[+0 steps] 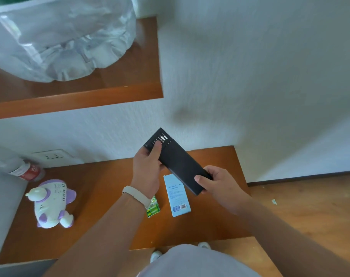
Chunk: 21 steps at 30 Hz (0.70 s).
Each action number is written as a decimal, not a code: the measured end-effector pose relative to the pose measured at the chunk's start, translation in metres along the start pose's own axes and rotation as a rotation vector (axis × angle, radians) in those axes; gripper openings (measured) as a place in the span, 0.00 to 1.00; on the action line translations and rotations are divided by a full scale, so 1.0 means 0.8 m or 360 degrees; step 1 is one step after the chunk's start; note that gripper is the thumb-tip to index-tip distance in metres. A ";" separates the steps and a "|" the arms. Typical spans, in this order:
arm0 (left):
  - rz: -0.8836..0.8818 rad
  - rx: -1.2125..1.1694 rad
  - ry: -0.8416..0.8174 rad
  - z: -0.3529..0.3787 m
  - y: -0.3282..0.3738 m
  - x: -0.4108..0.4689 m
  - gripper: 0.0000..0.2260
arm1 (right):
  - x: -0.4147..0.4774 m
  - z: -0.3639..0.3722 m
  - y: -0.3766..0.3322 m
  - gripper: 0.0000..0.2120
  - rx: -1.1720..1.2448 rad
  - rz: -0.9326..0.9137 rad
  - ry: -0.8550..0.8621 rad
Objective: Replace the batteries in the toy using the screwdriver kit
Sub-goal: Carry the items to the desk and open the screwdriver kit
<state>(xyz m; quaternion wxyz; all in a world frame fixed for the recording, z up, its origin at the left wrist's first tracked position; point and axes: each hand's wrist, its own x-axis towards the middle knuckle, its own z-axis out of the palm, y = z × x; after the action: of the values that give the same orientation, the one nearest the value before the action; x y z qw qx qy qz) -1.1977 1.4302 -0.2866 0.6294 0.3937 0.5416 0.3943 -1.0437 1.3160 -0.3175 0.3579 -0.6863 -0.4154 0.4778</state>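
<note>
Head view, counts: you have one screwdriver kit (178,162), one toy (52,202), one battery pack (153,208), one blue box (177,194) and one bottle (22,168). Both of your hands are in view.
Kit position: the black case is in the air above the wooden table (102,186), over the far end of the blue box, held between your two hands.
Kit axis: its long axis runs on a diagonal, from near-right by your right hand to far-left by your left hand. The opened end points away from you, toward the wall.
Bits (162,137): several silver tips show at that far end, too blurred for you to count.
Left hand (148,168): your fingers curl round the far end, with the thumb pressed on the exposed tray. A pale wristband (135,193) sits on that wrist.
Right hand (220,182): it grips the near end, thumb on top and fingers wrapped under.
Toy: white and purple, lying on the table well to your left, apart from both hands.
Battery pack: green, partly hidden beside your left wrist. The cell count cannot be told.
Writing: "GP" reads on the green pack. The blue box carries a barcode and print too small to read, and the bottle's red label is illegible.
Behind: a wall socket (53,155), and a clear water jug (60,37) on a shelf (110,92).
</note>
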 end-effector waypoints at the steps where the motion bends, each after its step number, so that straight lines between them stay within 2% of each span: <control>1: -0.0002 -0.0013 0.0000 0.001 0.000 0.000 0.09 | 0.000 -0.004 0.000 0.06 -0.0011 -0.0018 -0.0002; 11: -0.0048 -0.0090 -0.0041 0.021 -0.005 -0.012 0.08 | -0.013 -0.039 0.008 0.07 -0.0042 -0.0071 -0.0095; 15: -0.0046 0.0005 -0.0180 0.031 -0.011 -0.022 0.09 | -0.018 -0.046 0.018 0.07 0.0075 -0.0008 -0.0150; 18: -0.0057 0.0071 -0.0289 0.040 -0.020 -0.033 0.09 | -0.018 -0.045 0.022 0.13 0.0138 0.0022 -0.0106; 21: -0.0073 0.0082 -0.0317 0.047 -0.026 -0.039 0.09 | -0.018 -0.044 0.024 0.13 0.0154 0.0005 -0.0024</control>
<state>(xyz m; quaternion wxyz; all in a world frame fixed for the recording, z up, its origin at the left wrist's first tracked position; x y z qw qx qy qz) -1.1622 1.3913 -0.2901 0.6787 0.4345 0.4951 0.3247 -1.0086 1.2917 -0.3195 0.3868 -0.6652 -0.3935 0.5031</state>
